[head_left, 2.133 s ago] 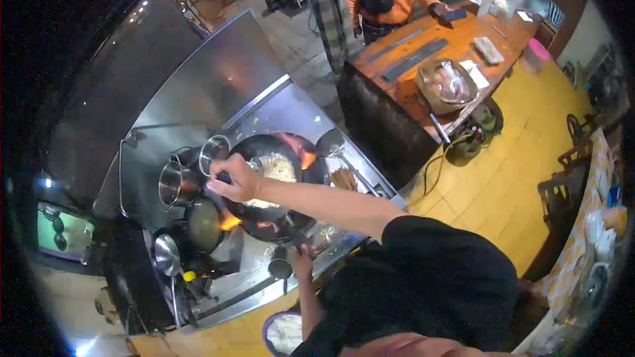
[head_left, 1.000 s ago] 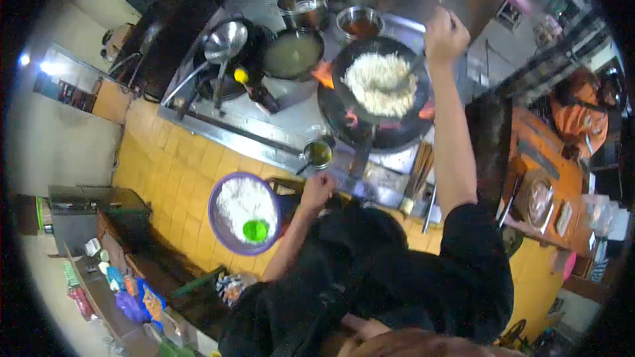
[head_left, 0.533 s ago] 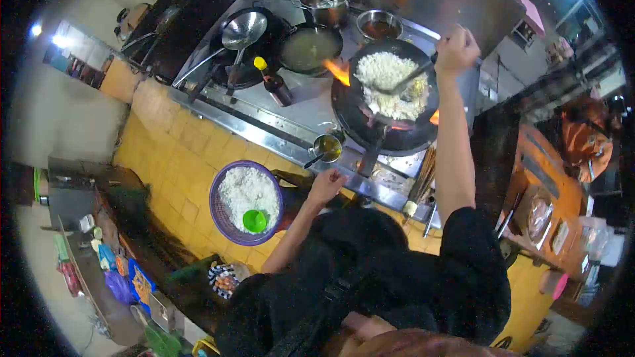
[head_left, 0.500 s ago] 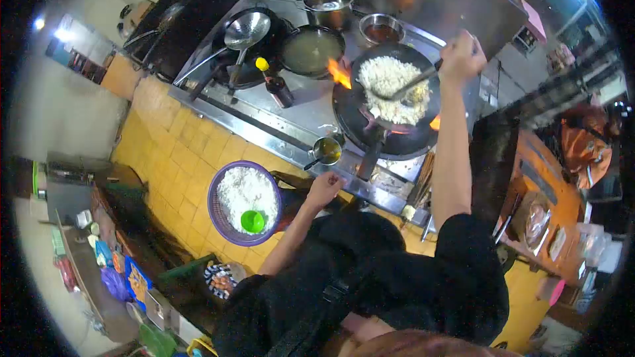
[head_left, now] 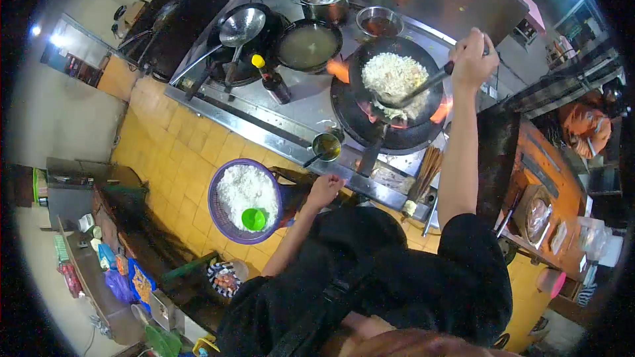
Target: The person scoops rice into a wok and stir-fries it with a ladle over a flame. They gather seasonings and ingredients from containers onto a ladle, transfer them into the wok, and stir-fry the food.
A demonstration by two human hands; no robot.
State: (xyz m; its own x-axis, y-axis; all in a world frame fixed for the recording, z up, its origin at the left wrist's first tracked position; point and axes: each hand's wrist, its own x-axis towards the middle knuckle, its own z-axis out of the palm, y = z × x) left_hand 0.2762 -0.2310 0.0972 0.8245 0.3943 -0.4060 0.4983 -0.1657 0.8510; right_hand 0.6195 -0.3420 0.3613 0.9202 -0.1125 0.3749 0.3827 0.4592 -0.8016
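Observation:
My right hand (head_left: 472,59) is wrapped round the dark handle of a ladle (head_left: 426,86), whose head rests in the rice (head_left: 391,76) inside a black wok (head_left: 431,106). Flames show on both sides of the wok. Its handle (head_left: 373,152) points toward my body, and no hand is on it. My left hand (head_left: 326,190) hangs at the stove's front edge with its fingers curled; whether anything is in them is too small to tell. Just beyond it stands a small cup (head_left: 327,147) of yellowish liquid with a dark-handled utensil in it.
Left on the stove are a pan of cloudy liquid (head_left: 308,46), a steel pot (head_left: 325,0), a skimmer (head_left: 242,26) and a yellow-capped bottle (head_left: 272,80). A purple basket of white rice (head_left: 245,201) holds a green bowl. A person in orange (head_left: 585,129) is beyond the wooden table (head_left: 552,192).
The view has swung from the wooden table toward the stove and basket. My right hand has shifted slightly outward, and the ladle has moved through the rice. My left hand stays near the stove edge.

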